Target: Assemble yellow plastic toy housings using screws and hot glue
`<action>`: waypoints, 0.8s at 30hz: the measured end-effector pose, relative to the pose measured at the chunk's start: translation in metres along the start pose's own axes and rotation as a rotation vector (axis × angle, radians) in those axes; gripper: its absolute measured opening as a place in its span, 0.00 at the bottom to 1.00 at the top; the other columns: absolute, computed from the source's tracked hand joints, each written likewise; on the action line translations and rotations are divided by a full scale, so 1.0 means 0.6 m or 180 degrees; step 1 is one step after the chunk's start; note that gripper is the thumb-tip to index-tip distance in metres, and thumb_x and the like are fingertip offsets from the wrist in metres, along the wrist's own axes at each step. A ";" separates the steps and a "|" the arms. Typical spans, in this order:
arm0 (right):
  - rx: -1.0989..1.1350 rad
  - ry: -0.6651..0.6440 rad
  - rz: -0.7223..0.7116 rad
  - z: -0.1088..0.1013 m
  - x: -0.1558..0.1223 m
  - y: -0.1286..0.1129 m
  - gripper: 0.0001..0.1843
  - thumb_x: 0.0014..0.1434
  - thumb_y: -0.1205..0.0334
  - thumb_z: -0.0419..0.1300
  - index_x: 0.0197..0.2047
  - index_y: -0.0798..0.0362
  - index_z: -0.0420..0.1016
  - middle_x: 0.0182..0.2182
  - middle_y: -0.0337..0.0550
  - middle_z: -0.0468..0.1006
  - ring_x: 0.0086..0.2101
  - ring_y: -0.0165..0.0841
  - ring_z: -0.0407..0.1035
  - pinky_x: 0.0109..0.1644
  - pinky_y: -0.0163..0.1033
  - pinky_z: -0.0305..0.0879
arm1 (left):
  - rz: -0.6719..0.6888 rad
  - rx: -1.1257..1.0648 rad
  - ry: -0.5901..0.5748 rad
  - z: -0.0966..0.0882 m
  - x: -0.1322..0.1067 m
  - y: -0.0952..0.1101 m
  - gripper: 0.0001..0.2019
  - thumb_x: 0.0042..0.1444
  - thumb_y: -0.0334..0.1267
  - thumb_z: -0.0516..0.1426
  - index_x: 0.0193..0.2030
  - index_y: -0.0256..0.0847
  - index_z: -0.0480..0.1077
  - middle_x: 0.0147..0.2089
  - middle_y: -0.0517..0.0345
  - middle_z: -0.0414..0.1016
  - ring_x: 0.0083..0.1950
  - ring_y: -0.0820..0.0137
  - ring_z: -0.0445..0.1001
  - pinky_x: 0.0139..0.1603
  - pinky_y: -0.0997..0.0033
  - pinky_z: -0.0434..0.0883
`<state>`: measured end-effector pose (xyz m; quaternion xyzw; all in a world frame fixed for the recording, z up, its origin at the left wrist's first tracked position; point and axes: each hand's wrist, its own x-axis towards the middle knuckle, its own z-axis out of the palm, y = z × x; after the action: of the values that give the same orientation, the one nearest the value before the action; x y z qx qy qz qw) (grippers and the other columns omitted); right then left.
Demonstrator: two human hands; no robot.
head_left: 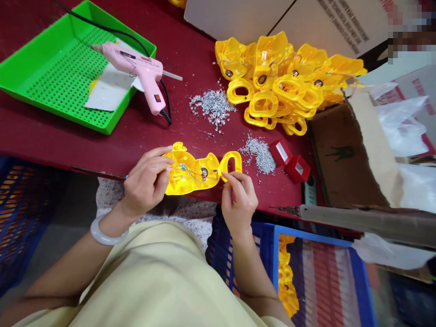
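Note:
A yellow plastic toy shell half (187, 181) lies hollow side up at the table's front edge. Thin wires and a round metal part (204, 172) sit inside it, and a ring-shaped handle (237, 156) forms its right end. My left hand (145, 181) is closed on the shell's left end, its fingertips close to a thin red wire. With thumb and forefinger pinched, my right hand (240, 195) grips the shell where the handle joins the body. Whether a wire is also between those fingertips is too small to tell.
Beyond the shell lie two heaps of small metal parts (214, 106) (260, 154) and red blocks (296, 168). A pink glue gun (146, 75) rests on a green tray (112, 120). Yellow shells (269, 59) are piled behind. A screwdriver (323, 213) and carton (350, 163) stand right.

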<state>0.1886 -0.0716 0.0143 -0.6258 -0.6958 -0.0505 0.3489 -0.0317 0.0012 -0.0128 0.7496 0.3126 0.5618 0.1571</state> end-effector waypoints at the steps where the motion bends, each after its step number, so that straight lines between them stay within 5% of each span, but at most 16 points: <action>1: -0.0019 -0.0013 -0.0003 0.002 -0.002 0.000 0.17 0.62 0.74 0.52 0.49 0.51 0.76 0.41 0.49 0.73 0.40 0.32 0.72 0.43 0.40 0.73 | -0.0007 0.0014 0.0004 0.000 0.000 0.000 0.08 0.59 0.23 0.53 0.42 0.38 0.65 0.43 0.50 0.77 0.56 0.60 0.76 0.52 0.55 0.77; 18: 0.0180 -0.0419 -0.0253 0.011 -0.011 -0.020 0.21 0.61 0.75 0.53 0.53 0.51 0.76 0.40 0.48 0.72 0.39 0.32 0.70 0.41 0.38 0.71 | -0.0009 0.0085 0.0040 0.002 -0.001 0.002 0.08 0.59 0.23 0.53 0.42 0.39 0.65 0.43 0.52 0.77 0.55 0.61 0.76 0.52 0.55 0.77; 24: 0.0013 -0.0560 -0.0297 0.014 -0.002 -0.019 0.17 0.62 0.73 0.52 0.47 0.49 0.79 0.37 0.47 0.74 0.38 0.34 0.69 0.39 0.40 0.70 | 0.0075 -0.0001 0.0037 0.002 0.000 0.002 0.10 0.57 0.22 0.54 0.42 0.38 0.66 0.43 0.51 0.77 0.55 0.59 0.76 0.52 0.55 0.78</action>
<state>0.1747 -0.0707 0.0113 -0.5940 -0.7522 -0.0102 0.2849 -0.0301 0.0005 -0.0123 0.7500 0.3046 0.5680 0.1487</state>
